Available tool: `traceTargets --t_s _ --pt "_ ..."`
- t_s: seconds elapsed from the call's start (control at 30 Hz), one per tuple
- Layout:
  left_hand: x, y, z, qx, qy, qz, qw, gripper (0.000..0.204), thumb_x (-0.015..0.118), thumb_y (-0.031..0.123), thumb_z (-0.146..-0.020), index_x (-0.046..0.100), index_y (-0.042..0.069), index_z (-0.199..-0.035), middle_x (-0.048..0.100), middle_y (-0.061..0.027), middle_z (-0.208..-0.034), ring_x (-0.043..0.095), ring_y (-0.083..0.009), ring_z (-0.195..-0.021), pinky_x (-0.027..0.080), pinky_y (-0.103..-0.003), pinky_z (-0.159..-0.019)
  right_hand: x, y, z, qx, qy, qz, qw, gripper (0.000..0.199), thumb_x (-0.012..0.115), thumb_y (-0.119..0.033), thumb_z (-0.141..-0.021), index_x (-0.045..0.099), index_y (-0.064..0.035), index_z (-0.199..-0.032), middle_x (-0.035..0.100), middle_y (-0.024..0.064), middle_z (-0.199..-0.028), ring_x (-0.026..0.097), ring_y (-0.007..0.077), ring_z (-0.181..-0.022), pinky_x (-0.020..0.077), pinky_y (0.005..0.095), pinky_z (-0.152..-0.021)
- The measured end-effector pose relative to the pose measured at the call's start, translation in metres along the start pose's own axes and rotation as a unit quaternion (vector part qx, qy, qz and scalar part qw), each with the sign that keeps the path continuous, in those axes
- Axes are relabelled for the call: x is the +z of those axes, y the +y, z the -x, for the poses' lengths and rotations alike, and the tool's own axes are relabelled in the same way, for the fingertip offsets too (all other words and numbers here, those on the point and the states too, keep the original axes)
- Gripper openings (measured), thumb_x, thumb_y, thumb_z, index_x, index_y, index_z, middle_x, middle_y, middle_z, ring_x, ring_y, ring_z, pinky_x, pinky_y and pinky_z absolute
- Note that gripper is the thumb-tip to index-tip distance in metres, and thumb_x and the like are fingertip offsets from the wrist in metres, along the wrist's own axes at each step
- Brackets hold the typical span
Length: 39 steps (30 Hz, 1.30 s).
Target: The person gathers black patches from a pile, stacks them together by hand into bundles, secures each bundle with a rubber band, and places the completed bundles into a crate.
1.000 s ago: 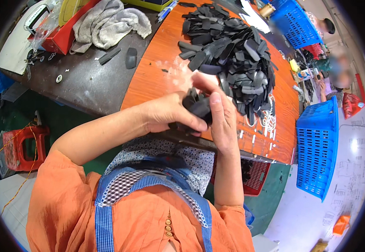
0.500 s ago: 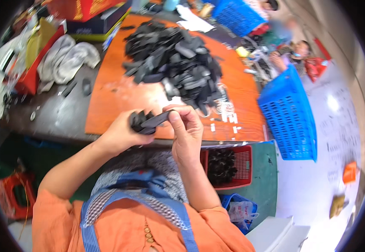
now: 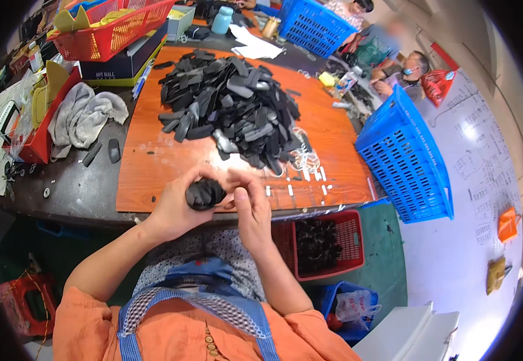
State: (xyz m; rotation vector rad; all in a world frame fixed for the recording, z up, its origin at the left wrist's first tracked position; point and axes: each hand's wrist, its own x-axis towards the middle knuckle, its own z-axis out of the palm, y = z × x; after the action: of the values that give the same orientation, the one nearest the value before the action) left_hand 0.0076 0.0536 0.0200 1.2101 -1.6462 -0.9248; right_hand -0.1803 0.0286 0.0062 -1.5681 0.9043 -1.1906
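Note:
My left hand (image 3: 177, 195) is closed around a bundle of black strips (image 3: 205, 194), held over the table's near edge. Just right of the bundle is my right hand (image 3: 252, 210), its thumb and fingers apart and its fingertips beside the strips. No strip shows between them. Beyond both hands lies a large heap of flat, oblong black strips (image 3: 231, 102) on an orange-brown board (image 3: 147, 162). White loops of cord (image 3: 305, 161) and small white pieces lie at the heap's right side.
A blue crate (image 3: 406, 162) stands at the board's right. A grey cloth (image 3: 87, 114) and red basket (image 3: 114, 33) are on the left. Below the table edge sits a red crate (image 3: 357, 246) with dark pieces. Other people sit at the far right.
A strip pinched by my right hand beside the bundle no longer shows apart from it. My right hand has moved slightly left and down, its fingers loosened. The view has shifted.

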Motion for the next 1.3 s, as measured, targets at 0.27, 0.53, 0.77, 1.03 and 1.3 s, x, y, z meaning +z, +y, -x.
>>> traceTargets --t_s 0.27,0.53,0.77,1.03,1.3 --pt "0.021 0.006 -0.025 0.050 -0.148 0.107 0.982 0.067 0.089 0.009 -0.071 0.056 0.001 -0.129 0.067 -0.0105 -0.118 0.062 -0.0206 -0.117 0.050 -0.034 -0.102 0.000 -0.011 -0.013 -0.280 0.059 0.266 0.920 0.033 0.085 -0.018 -0.077 0.070 -0.0083 -0.104 0.063 0.0095 -0.095 0.066 0.0292 -0.079 0.0533 0.0389 -0.067" --pt "0.045 -0.007 -0.038 -0.109 -0.289 0.207 0.928 0.054 0.086 0.008 -0.070 0.065 0.000 -0.119 0.068 -0.0059 -0.103 0.064 -0.0167 -0.099 0.053 -0.033 -0.091 -0.034 -0.007 -0.018 -0.212 -0.024 0.208 0.955 0.021 0.080 -0.011 -0.079 0.066 -0.0056 -0.093 0.062 0.0106 -0.086 0.065 0.0306 -0.078 0.0531 0.0395 -0.068" --pt "0.045 -0.003 -0.058 -0.184 -0.174 0.256 0.933 0.026 0.079 0.003 -0.083 0.068 0.001 -0.105 0.070 -0.0027 -0.090 0.065 -0.0104 -0.078 0.053 -0.027 -0.074 -0.114 0.021 -0.049 -0.079 0.031 0.394 0.915 0.008 0.076 -0.008 -0.088 0.072 -0.0048 -0.095 0.065 0.0101 -0.089 0.067 0.0276 -0.083 0.0555 0.0397 -0.073" --pt "0.046 -0.007 -0.064 -0.159 -0.111 0.308 0.931 0.029 0.081 0.002 -0.082 0.068 0.001 -0.108 0.072 -0.0035 -0.097 0.068 -0.0128 -0.091 0.054 -0.027 -0.084 -0.136 0.024 -0.046 -0.062 -0.071 0.455 0.885 0.012 0.073 -0.012 -0.087 0.064 -0.0049 -0.088 0.064 0.0124 -0.089 0.065 0.0334 -0.090 0.0536 0.0451 -0.084" --pt "0.051 -0.022 -0.072 -0.134 -0.155 0.266 0.942 0.039 0.079 -0.002 -0.085 0.067 0.002 -0.122 0.070 -0.0065 -0.130 0.066 -0.0124 -0.112 0.051 -0.032 -0.101 -0.122 0.010 -0.021 0.125 -0.047 0.142 0.981 0.006 0.064 0.000 -0.099 0.059 -0.0015 -0.103 0.069 0.0070 -0.098 0.068 0.0116 -0.080 0.0544 0.0264 -0.075"
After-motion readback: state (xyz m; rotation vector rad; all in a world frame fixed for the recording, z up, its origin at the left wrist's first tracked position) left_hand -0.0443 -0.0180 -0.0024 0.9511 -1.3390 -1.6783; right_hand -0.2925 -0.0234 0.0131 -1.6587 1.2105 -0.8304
